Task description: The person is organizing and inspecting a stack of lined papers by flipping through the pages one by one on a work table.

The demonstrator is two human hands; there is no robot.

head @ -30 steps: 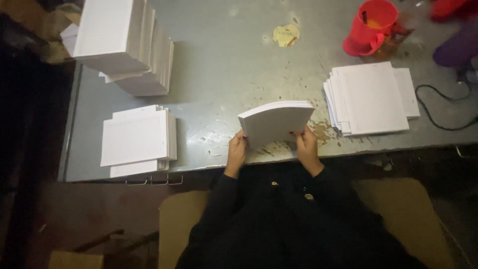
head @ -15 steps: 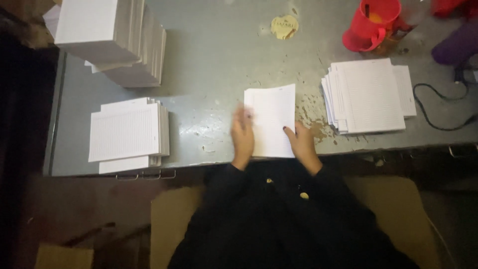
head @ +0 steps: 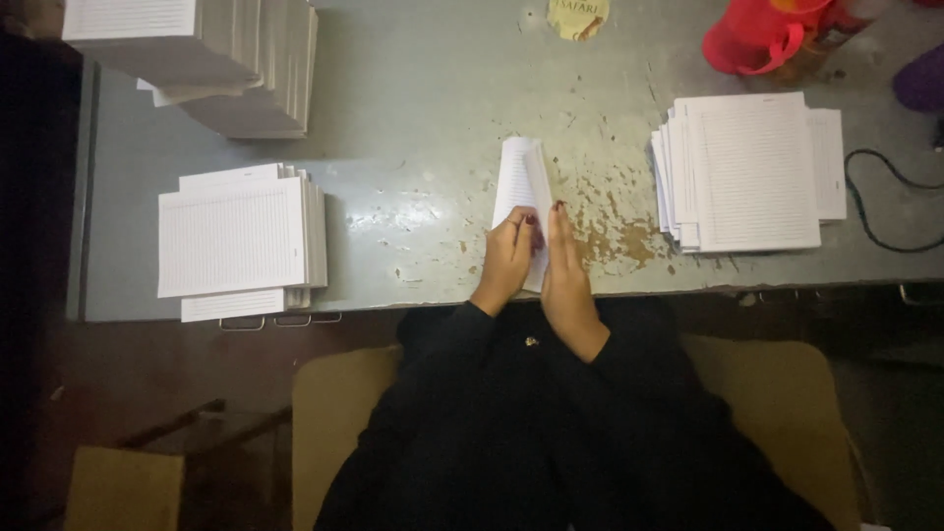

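Note:
A thin bundle of white lined sheets point(head: 518, 180) stands folded on the grey metal table point(head: 423, 128), its long edge pointing away from me. My left hand point(head: 508, 258) grips its near left side. Against the bundle's right side, my right hand point(head: 565, 270) lies flat with fingers straight, pressing the fold. Dark sleeves cover both arms.
A stack of lined sheets point(head: 752, 169) lies at the right, another stack point(head: 239, 239) at the left, and tall piles of paper point(head: 211, 54) at the back left. A red plastic jug point(head: 762, 34) and a black cable point(head: 890, 202) sit at the right. Brown rust marks spot the tabletop.
The bundle was held up, then laid flat on the table, and now it is folded narrow between both hands. The view has shifted slightly.

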